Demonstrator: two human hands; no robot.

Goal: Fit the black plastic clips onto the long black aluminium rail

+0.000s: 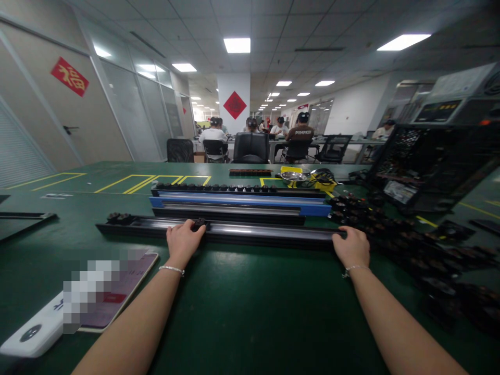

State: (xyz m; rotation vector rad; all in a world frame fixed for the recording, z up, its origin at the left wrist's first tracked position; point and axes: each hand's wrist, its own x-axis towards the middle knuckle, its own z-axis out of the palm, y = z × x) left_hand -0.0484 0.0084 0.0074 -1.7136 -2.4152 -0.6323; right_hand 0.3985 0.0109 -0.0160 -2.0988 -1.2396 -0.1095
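A long black rail (265,239) with a shiny channel along its top lies crosswise in front of me on the green table (250,317). My left hand (183,240) is closed at a small black part (200,224) that sits in the channel, left of the middle. The right end of the rail is in the grip of my right hand (352,247), its thumb on the near side. Several similar black parts (119,217) sit at the rail's left end. My fingertips are partly hidden behind the rail.
Behind stand a blue rail (242,200) and other black rails. A heap of black parts (422,260) covers the right side. A phone (117,297) and a white device (31,333) lie at left. An open computer case (417,161) stands back right; people sit beyond.
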